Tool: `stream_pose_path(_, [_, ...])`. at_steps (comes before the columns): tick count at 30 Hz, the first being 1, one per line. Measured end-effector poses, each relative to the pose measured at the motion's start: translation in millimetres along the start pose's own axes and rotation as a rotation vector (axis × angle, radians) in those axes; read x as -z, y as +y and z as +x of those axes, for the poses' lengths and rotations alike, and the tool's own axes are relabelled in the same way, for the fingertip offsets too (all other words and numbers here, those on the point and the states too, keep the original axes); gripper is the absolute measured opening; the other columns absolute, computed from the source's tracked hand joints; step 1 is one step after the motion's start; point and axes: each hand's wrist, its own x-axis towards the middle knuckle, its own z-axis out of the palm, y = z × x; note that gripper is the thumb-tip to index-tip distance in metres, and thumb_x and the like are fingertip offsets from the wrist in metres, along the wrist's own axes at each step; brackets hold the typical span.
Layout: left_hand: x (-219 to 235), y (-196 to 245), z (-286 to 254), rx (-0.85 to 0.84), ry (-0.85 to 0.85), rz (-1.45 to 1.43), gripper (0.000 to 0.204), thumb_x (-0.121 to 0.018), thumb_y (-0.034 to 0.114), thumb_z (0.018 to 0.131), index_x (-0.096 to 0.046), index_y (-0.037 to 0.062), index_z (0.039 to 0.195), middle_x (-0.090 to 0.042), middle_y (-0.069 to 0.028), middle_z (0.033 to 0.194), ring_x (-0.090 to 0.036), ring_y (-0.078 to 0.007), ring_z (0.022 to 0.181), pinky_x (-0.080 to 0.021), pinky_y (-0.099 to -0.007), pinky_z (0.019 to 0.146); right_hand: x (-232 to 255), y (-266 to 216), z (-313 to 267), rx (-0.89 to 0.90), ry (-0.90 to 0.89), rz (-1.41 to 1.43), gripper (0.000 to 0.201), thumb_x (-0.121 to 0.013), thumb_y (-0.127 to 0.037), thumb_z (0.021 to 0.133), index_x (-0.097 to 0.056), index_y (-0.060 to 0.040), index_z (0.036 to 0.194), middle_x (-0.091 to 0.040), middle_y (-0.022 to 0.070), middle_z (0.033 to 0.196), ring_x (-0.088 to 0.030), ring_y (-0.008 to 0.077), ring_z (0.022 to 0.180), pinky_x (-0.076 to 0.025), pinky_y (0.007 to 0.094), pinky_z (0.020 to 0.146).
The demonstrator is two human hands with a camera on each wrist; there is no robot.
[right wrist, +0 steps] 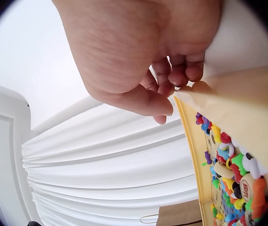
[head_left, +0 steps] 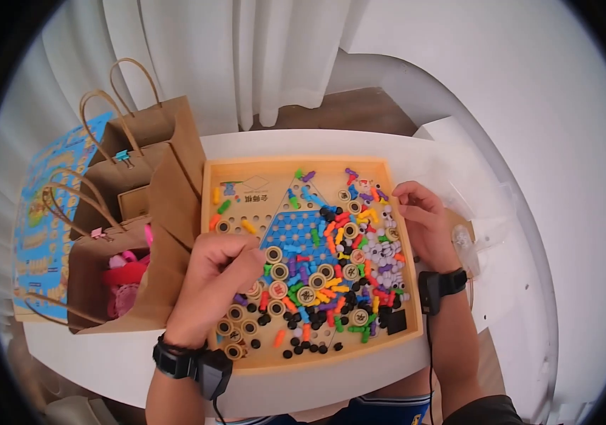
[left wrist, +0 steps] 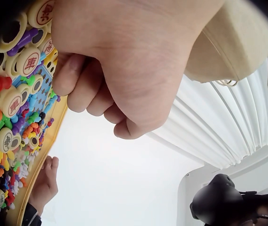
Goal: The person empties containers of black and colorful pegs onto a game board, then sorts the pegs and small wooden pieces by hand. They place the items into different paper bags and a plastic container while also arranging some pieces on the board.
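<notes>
A shallow wooden tray (head_left: 296, 161) with a blue star-shaped board print (head_left: 285, 234) holds a loose heap of game pieces. Among them are round wooden Chinese chess discs (head_left: 279, 271), coloured pegs (head_left: 279, 338), white pieces (head_left: 377, 251) and small black pieces (head_left: 255, 344). Over the tray's left side hovers my left hand (head_left: 221, 273), fingers curled in toward the palm; no piece shows in it in the left wrist view. My right hand (head_left: 427, 223) is at the tray's right rim, its fingers loosely bent and fingertips right at the edge. Its thumb (right wrist: 152, 103) stands apart from the other fingers.
Brown paper bags (head_left: 183, 156) stand left of the tray, one with pink and red items (head_left: 129, 273) inside. Behind them leans a blue printed board (head_left: 37, 227). Clear plastic packaging (head_left: 466, 241) lies right of my right hand. White curtains (head_left: 204, 64) hang behind the table.
</notes>
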Motion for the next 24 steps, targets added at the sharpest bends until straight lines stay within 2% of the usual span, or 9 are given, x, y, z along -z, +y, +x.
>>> stream_pose_path(5, [4, -1, -1, 0.044, 0.014, 0.002, 0.034, -0.06, 0.006, 0.099, -0.05, 0.0004, 0.067, -0.046, 0.0052, 0.062, -0.04, -0.0031, 0.059, -0.03, -0.0246, 0.054, -3, -4, -1, -0.006, 0.014, -0.002, 0.025, -0.063, 0.0, 0.085, -0.069, -0.0009, 0.109, -0.052, -0.0024, 0.098, -0.051, 0.008, 0.098, -0.037, 0.0222, 0.092])
stream_pose_path(6, [1, -4, -1, -0.019, 0.009, 0.038, 0.042, -0.057, 0.008, 0.101, -0.033, 0.009, 0.067, -0.031, 0.0045, 0.062, -0.027, -0.0074, 0.054, -0.021, -0.0281, 0.052, -4, -3, 0, -0.018, 0.01, -0.007, 0.025, -0.063, 0.0, 0.085, -0.069, -0.0009, 0.109, -0.052, -0.0024, 0.098, -0.05, 0.0079, 0.098, -0.037, 0.0218, 0.093])
stream_pose_path(9, [1, -5, -2, -0.043, 0.016, 0.049, 0.041, -0.056, 0.007, 0.101, -0.034, 0.0083, 0.067, -0.032, 0.0042, 0.062, -0.028, -0.0072, 0.055, -0.021, -0.0282, 0.052, -5, -10, -2, -0.006, -0.003, -0.021, 0.023, -0.063, -0.001, 0.087, -0.069, -0.0017, 0.11, -0.055, -0.0022, 0.101, -0.051, 0.0076, 0.098, -0.039, 0.0224, 0.093])
stream_pose_path(11, [3, -5, -3, -0.032, 0.02, 0.056, 0.041, -0.056, 0.005, 0.101, -0.034, 0.0076, 0.066, -0.033, 0.0039, 0.062, -0.029, -0.0072, 0.055, -0.022, -0.0282, 0.052, -13, -24, -5, -0.034, -0.036, -0.278, 0.023, -0.064, -0.003, 0.088, -0.069, -0.0038, 0.11, -0.058, -0.0034, 0.106, -0.053, 0.0072, 0.098, -0.042, 0.0246, 0.092])
stream_pose_path(13, [6, -6, -3, 0.013, -0.004, 0.021, 0.036, -0.061, 0.009, 0.101, -0.05, 0.0014, 0.067, -0.046, 0.0051, 0.062, -0.04, -0.0022, 0.06, -0.031, -0.0245, 0.054, -23, -41, -12, -0.015, -0.034, -0.348, 0.021, -0.065, -0.005, 0.09, -0.069, -0.0046, 0.111, -0.063, -0.001, 0.111, -0.058, 0.0102, 0.102, -0.046, 0.0274, 0.091])
stream_pose_path(15, [5, -2, -3, -0.02, 0.004, 0.062, 0.035, -0.06, 0.009, 0.101, -0.051, 0.0018, 0.067, -0.046, 0.0052, 0.062, -0.04, -0.0019, 0.06, -0.031, -0.0242, 0.054, -41, -69, -13, 0.235, -0.193, -0.847, 0.02, -0.064, -0.006, 0.094, -0.069, -0.0032, 0.113, -0.066, 0.0061, 0.113, -0.062, 0.0194, 0.108, -0.048, 0.0316, 0.094])
stream_pose_path(16, [6, -3, -4, -0.006, -0.017, 0.033, 0.036, -0.059, 0.009, 0.101, -0.05, 0.0021, 0.067, -0.046, 0.0056, 0.063, -0.04, -0.0019, 0.06, -0.031, -0.0241, 0.054, -49, -77, -9, 0.313, -0.309, -0.96, 0.024, -0.064, -0.008, 0.095, -0.066, -0.0023, 0.119, -0.063, 0.0143, 0.122, -0.062, 0.0305, 0.117, -0.049, 0.0375, 0.1])
stream_pose_path(20, [4, -8, -4, -0.009, -0.031, 0.001, 0.037, -0.059, 0.01, 0.102, -0.048, 0.0037, 0.067, -0.045, 0.0069, 0.063, -0.039, -0.0022, 0.06, -0.03, -0.0238, 0.055, -60, -58, 24, 0.346, -0.583, -1.031, 0.037, -0.063, -0.013, 0.099, -0.057, -0.003, 0.134, -0.055, 0.0198, 0.136, -0.055, 0.0381, 0.128, -0.046, 0.0413, 0.108])
stream_pose_path(24, [6, -10, -3, -0.028, -0.049, 0.024, 0.035, -0.06, 0.011, 0.102, -0.049, 0.0042, 0.069, -0.045, 0.0069, 0.064, -0.039, -0.0023, 0.061, -0.032, -0.0236, 0.056, -52, -27, 36, 0.391, -0.564, -1.339, 0.041, -0.055, -0.016, 0.102, -0.049, 0.0008, 0.139, -0.052, 0.023, 0.135, -0.053, 0.0405, 0.129, -0.046, 0.0444, 0.106])
